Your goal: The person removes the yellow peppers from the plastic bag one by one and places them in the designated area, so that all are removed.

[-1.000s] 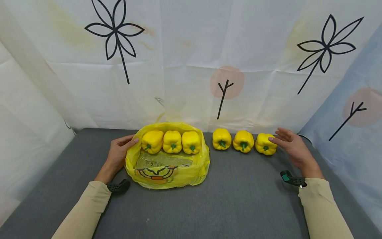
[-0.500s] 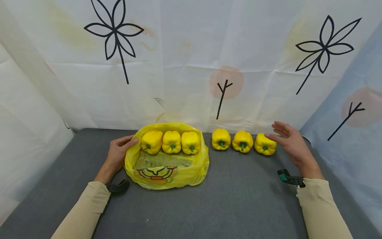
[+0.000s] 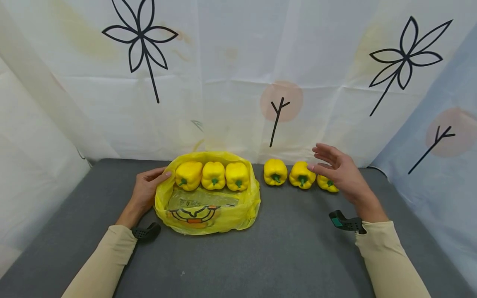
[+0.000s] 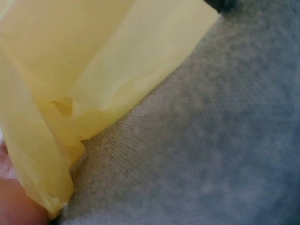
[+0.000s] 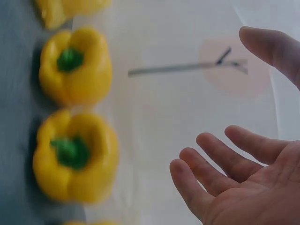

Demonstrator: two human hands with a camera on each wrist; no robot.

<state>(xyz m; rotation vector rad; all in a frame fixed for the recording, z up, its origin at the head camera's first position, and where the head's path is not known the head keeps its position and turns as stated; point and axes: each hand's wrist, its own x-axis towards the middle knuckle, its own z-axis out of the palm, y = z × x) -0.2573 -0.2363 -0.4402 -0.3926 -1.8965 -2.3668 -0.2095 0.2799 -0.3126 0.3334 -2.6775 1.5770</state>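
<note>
A yellow plastic bag (image 3: 208,221) stands with its mouth wide on the table, three yellow bell peppers (image 3: 213,175) lined up inside along its back. My left hand (image 3: 146,189) pinches the bag's left rim, thumb on the inner side; in the left wrist view the bag's film (image 4: 108,61) hides most of that hand. To the right of the bag is a row of three more yellow bell peppers (image 3: 275,172). My right hand (image 3: 340,174) hovers with spread fingers and an empty palm, its thumb tip overlapping the middle pepper (image 3: 302,176) and its palm partly covering the rightmost one (image 3: 327,183).
Behind the peppers, a white cloth backdrop (image 3: 231,103) with plant drawings rises at the back edge of the grey table (image 3: 261,260). Similar cloth walls stand at left and right. A dark band (image 3: 346,222) sits on the right wrist, another (image 3: 146,232) on the left.
My right hand has moved from beside the rightmost pepper up and to the left, toward the middle of the row. The left hand, bag and peppers stay put.
</note>
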